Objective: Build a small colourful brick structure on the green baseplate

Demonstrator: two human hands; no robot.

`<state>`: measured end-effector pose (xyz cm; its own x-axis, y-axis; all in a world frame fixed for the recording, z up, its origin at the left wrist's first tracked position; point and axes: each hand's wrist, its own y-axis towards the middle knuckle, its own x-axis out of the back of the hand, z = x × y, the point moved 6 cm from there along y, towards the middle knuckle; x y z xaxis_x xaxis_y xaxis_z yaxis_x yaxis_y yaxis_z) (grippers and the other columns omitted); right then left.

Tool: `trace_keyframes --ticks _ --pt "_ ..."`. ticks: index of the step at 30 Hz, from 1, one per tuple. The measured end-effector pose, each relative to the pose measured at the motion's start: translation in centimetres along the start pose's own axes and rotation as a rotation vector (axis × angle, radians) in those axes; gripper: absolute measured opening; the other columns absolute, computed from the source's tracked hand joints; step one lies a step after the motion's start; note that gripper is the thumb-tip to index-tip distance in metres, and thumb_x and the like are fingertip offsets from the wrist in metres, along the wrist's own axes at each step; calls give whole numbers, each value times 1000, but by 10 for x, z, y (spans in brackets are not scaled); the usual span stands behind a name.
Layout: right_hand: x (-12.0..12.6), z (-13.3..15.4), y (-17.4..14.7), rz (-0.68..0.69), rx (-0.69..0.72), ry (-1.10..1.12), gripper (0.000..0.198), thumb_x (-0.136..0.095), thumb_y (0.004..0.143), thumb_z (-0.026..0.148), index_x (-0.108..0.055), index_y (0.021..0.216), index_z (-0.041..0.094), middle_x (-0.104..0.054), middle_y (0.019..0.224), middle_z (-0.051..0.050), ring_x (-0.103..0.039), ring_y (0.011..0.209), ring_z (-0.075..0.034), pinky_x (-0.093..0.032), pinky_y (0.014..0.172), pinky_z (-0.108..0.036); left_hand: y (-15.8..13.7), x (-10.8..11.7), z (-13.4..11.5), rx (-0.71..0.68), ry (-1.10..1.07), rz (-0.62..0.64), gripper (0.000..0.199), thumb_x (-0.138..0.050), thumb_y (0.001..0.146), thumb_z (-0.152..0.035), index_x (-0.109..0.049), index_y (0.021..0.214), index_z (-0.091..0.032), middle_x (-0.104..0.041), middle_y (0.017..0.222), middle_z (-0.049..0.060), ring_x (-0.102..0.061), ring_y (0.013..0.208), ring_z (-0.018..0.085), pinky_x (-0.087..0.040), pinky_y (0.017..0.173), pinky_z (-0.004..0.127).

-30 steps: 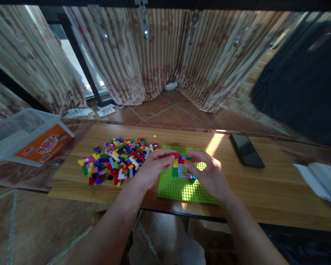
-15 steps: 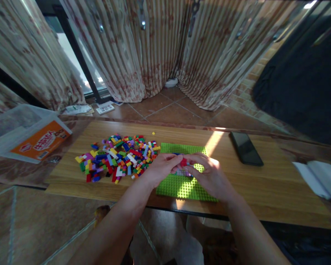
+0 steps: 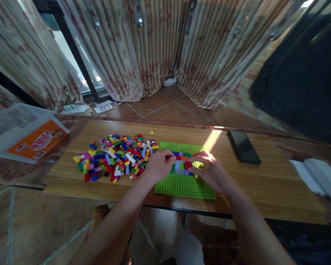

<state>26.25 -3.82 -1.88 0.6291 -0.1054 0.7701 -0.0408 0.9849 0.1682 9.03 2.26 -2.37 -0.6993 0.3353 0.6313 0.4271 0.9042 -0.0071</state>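
A green studded baseplate (image 3: 182, 187) lies on the wooden table, with rows of coloured bricks (image 3: 179, 166) built on its middle. My right hand (image 3: 211, 170) reaches over the plate from the right, thumb and fingers pinched on a red brick (image 3: 187, 165) at the built rows. Whether that brick is pressed down or just held there, I cannot tell. On the other side, my left hand (image 3: 160, 164) hovers at the left edge of the rows. Its fingers are curled together with the thumb, and anything between them is hidden.
A pile of loose mixed bricks (image 3: 118, 156) spreads left of the baseplate, and one small yellow piece (image 3: 152, 132) lies behind it. A clear plastic box with an orange label (image 3: 38, 141) stands far left. Rightward lie a black phone (image 3: 244, 147) and white paper (image 3: 320, 180).
My hands were together over the plate around a red brick. They have moved apart, the left one leftward, and the red brick is now at my right fingertips with the built rows uncovered.
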Motion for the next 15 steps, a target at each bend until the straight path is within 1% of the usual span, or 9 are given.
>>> trace_keyframes --ticks 5,9,15 --pt "-5 -2 1 -1 3 4 14 -72 73 24 -76 87 28 -65 97 -4 -62 91 -20 -52 84 -38 -1 0 -3 -1 41 13 22 -53 87 -22 -72 92 -14 -74 87 6 -65 79 17 -47 71 26" --pt "-6 -5 1 -8 22 1 15 -71 75 27 -76 89 28 -65 97 -4 -62 91 -20 -52 83 -38 -1 0 -4 -6 61 21 22 -53 88 -22 -72 93 -13 -74 87 6 -66 78 17 -47 70 26" --pt "-7 -6 2 -18 20 3 14 -70 75 25 -75 88 28 -66 96 -4 -62 90 -21 -53 82 -38 -2 -1 -4 -5 56 29 22 -53 87 -22 -72 93 -13 -74 87 6 -65 78 17 -47 69 27"
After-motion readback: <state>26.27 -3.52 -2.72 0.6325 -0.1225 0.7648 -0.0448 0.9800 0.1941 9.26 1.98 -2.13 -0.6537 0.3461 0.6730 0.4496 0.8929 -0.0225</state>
